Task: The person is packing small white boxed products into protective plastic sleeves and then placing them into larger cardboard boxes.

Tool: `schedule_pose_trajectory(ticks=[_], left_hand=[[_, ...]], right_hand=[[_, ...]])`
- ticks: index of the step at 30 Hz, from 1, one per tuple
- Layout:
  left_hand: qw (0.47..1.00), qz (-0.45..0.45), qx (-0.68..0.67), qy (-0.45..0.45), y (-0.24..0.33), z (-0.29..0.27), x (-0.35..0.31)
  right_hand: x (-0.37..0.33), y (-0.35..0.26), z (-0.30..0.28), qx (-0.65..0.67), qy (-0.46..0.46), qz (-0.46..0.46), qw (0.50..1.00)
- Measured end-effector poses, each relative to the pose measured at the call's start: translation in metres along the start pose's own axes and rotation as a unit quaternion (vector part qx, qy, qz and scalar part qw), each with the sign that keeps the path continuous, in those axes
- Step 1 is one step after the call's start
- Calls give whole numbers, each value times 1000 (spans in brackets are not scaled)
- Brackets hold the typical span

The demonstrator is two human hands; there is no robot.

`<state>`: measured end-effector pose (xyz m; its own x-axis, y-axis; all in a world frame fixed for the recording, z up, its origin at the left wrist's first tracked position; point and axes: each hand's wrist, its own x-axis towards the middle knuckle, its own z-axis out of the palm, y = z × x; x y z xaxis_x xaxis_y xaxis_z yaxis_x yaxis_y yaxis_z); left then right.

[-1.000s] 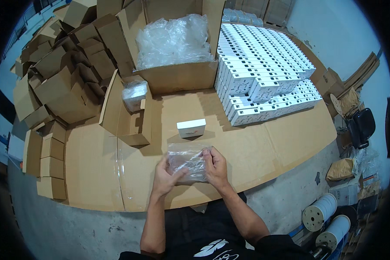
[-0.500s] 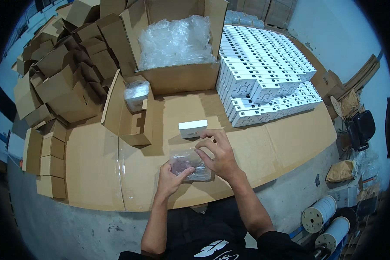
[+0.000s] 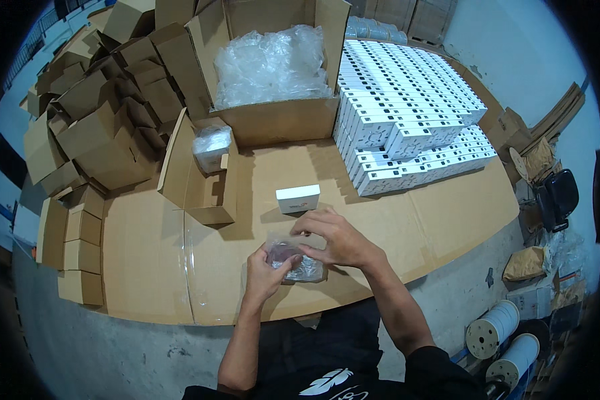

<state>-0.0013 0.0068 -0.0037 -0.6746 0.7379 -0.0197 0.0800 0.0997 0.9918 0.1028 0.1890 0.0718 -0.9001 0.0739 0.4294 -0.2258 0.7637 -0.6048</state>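
Observation:
My left hand (image 3: 264, 275) grips a clear plastic bag (image 3: 309, 269) near the front of the cardboard-covered table, its thumb lying across the bag. What the bag holds is hard to make out through the shiny film. My right hand (image 3: 339, 239) is curled over the bag's far right side, with thumb and fingers at its upper edge. Just beyond the right fingers stands a small white box (image 3: 298, 199). Farther left, an open cardboard carton (image 3: 210, 215) has a plastic-wrapped bundle (image 3: 212, 145) inside its far end.
A large carton (image 3: 283, 120) full of clear plastic bags (image 3: 273, 67) stands at the back. White boxes (image 3: 413, 120) are stacked at back right. Open brown cartons (image 3: 107, 140) pile up at left, with small brown boxes (image 3: 80, 257) at the table's left edge. Cable spools (image 3: 490, 330) lie at lower right.
My right hand has come lower and closer to the bag, its fingers now curled over the upper edge. My left hand keeps its grip on the bag.

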Motion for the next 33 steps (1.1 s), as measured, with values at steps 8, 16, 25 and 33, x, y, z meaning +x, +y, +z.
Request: schedule_pose_trajectory(ticks=[8, 16, 25, 33], left_hand=[[999, 17, -12, 35, -1, 1, -3], [997, -4, 70, -26, 3, -4, -6], [1000, 19, -5, -17, 6, 0, -5], [1000, -7, -6, 11, 2, -2, -4]], right_hand=[[5, 2, 5, 34, -110, 92, 989], [6, -10, -10, 4, -103, 45, 994], [7, 34, -16, 97, 134, 73, 983], [-1, 55, 8, 141, 170, 189, 957]])
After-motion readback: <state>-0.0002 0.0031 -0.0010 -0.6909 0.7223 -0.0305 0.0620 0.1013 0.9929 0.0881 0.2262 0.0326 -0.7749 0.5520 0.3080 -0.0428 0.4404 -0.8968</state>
